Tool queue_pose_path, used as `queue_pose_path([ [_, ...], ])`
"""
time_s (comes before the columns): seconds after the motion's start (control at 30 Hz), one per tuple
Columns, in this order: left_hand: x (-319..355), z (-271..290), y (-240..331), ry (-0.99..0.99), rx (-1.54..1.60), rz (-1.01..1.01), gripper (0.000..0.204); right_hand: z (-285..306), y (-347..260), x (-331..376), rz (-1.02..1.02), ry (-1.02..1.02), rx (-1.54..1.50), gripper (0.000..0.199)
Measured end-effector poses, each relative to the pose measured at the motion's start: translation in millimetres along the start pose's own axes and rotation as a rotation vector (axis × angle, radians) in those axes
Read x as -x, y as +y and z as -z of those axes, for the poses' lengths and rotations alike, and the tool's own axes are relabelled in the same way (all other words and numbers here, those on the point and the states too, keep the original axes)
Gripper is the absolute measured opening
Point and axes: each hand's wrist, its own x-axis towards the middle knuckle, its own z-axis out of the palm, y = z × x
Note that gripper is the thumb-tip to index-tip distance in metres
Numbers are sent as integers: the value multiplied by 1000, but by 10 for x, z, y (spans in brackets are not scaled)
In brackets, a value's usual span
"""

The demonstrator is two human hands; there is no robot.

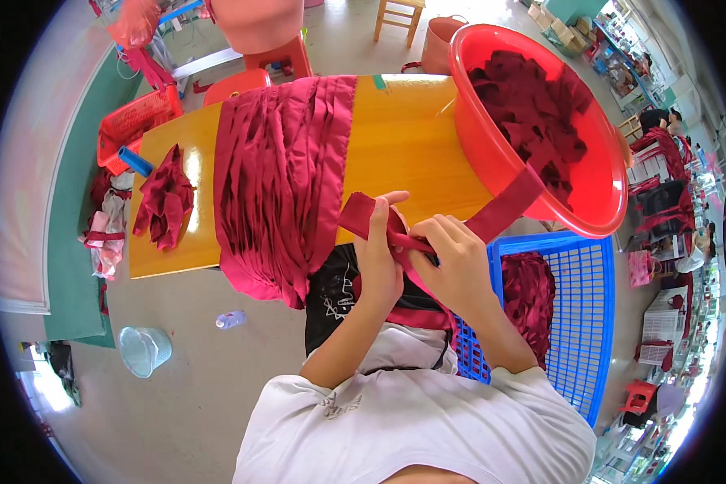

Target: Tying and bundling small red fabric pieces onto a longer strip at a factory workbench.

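Fabric strip (pixel 504 211) looks soft, light and limp to us. Our left hand (pixel 377 256) and right hand (pixel 453 264) both grip it, pinched near its folded end.

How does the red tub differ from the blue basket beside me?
The red tub is round with solid walls and sits tilted on the wooden table; the blue basket is rectangular with open lattice walls and sits lower, beside the right hand. Both hold dark red fabric.

Cardboard boxes (pixel 558 31), seemingly brown, stand far back right.
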Motion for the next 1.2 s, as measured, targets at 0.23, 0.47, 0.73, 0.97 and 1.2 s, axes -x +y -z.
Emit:
queue_pose_path([
  [0.23, -22, -9, -6, 1, 63, 68, 37, -5, -40, -1, 11, -15, 58, 21],
  [0.47, -421, 337, 398, -380, 763, 170, 39, 486, 398, 420, -269, -6, 332, 22],
  [0.73, -935, 1121, 822, -314, 795, 102, 38, 2191, 1890, 3771, -517, 1504, 257, 25],
  [0.97, -1191, 1031, 541, -297, 623, 176, 35, 1276, 818, 7241, -1069, 1802, 1221, 24],
  [1.2, -1217, 1055, 450, -384, 390, 155, 35, 531, -391, 6885, -2174, 566, 775, 23],
])
